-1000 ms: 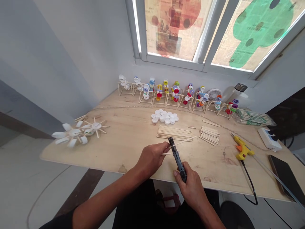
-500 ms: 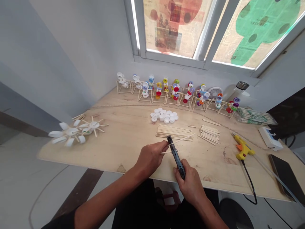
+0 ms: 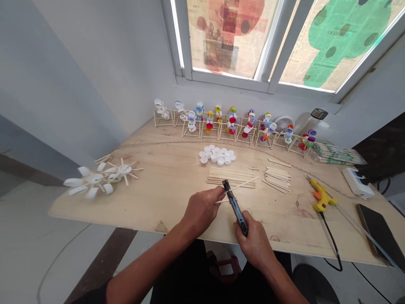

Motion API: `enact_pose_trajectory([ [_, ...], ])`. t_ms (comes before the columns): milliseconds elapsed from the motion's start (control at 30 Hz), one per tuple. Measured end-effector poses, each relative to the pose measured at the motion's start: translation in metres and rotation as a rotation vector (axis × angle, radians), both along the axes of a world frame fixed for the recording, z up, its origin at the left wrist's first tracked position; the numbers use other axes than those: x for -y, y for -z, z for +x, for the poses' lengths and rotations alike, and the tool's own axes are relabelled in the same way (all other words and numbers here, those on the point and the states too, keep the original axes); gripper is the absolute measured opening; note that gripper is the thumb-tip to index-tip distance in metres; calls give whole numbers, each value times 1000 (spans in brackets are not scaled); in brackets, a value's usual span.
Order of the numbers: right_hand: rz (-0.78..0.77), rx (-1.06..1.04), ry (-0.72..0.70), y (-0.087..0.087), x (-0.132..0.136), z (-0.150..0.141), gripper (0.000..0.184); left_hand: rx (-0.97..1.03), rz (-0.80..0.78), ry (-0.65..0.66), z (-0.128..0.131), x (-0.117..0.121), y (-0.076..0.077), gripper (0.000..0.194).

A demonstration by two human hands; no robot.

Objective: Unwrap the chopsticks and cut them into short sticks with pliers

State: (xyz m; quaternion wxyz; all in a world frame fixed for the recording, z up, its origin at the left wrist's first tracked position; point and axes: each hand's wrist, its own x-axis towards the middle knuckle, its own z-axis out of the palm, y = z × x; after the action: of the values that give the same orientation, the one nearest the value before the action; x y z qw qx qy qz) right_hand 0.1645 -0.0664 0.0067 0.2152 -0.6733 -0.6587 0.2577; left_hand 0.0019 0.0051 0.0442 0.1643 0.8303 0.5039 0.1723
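Observation:
In my left hand (image 3: pixel 202 209) is a thin wooden stick (image 3: pixel 245 183), pinched near its left end and slanting up to the right. A second stick piece (image 3: pixel 222 202) pokes out below those fingers. My right hand (image 3: pixel 255 238) is closed round the handles of dark pliers (image 3: pixel 236 209). The pliers' head meets the first stick right beside my left fingertips; whether the jaws bite into it is too small to tell. Just beyond lie a row of long sticks (image 3: pixel 230 174), a pile of shorter sticks (image 3: pixel 277 178) and a cluster of white bottle caps (image 3: pixel 220 159).
Two white-cap wheels with stick spokes (image 3: pixel 95 179) lie at the table's left end. Along the wall stand several stick frames with coloured caps (image 3: pixel 232 126). To the right are a yellow glue gun (image 3: pixel 322 196) with its cord, a power strip (image 3: pixel 357 183) and a phone (image 3: pixel 381 232).
The pliers and my right hand have shifted very slightly to the right. My left hand keeps the same hold on the stick. The view has moved a little.

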Motion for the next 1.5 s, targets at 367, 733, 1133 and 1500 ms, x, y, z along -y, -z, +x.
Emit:
enact_pose_trajectory([
  [367, 48, 37, 125, 6, -24, 35, 11, -40, 35, 95, 44, -40, -2, 19],
  [733, 33, 67, 134, 8, -41, 38, 14, -51, 0, 68, 46, -53, 4, 21],
  [1133, -37, -295, 251, 5, -26, 52, 19, 59, -26, 12, 24, -42, 14, 14],
  [1500, 56, -629, 481, 6, 7, 66, 32, -53, -73, 144, 20, -22, 39, 16],
])
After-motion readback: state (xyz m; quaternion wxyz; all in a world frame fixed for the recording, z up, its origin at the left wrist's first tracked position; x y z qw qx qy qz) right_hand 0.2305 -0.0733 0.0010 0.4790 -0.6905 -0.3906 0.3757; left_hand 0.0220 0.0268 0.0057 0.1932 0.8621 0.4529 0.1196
